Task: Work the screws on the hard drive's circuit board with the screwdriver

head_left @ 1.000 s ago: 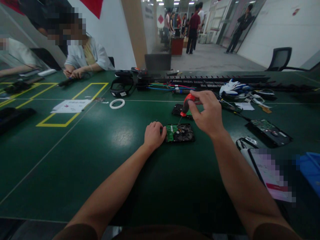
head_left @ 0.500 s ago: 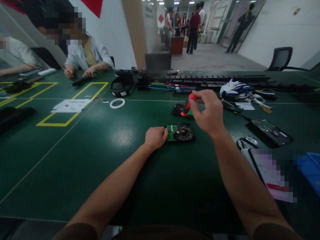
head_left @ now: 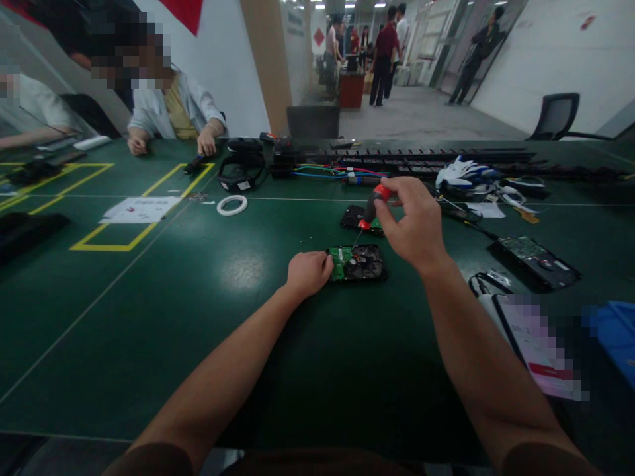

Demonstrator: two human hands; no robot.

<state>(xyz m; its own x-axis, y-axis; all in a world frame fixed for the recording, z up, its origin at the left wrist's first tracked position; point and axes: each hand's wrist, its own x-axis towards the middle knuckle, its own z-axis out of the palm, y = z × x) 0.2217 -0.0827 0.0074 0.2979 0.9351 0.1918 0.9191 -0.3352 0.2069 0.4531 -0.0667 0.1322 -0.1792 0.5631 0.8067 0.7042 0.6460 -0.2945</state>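
A black hard drive (head_left: 364, 263) with a green circuit board lies board-up on the green table, in the middle. My left hand (head_left: 307, 272) is curled against the drive's left edge and holds it down. My right hand (head_left: 414, 225) is closed round the red and black handle of a screwdriver (head_left: 371, 208). The screwdriver leans to the right, and its tip rests on the board near the drive's top. A second dark drive (head_left: 354, 217) lies just behind, partly hidden by the screwdriver.
A third drive (head_left: 538, 259) lies to the right, with a clipboard of papers (head_left: 533, 344) and a blue tray (head_left: 615, 330) nearer me. Gloves (head_left: 464, 173), cables and a white tape ring (head_left: 232, 205) sit further back. A person's hands (head_left: 206, 142) work at the far left.
My hands have hardly moved; the screwdriver handle has shifted slightly in my right fingers. The person at the far left has slid a hand and a dark tool rightwards.
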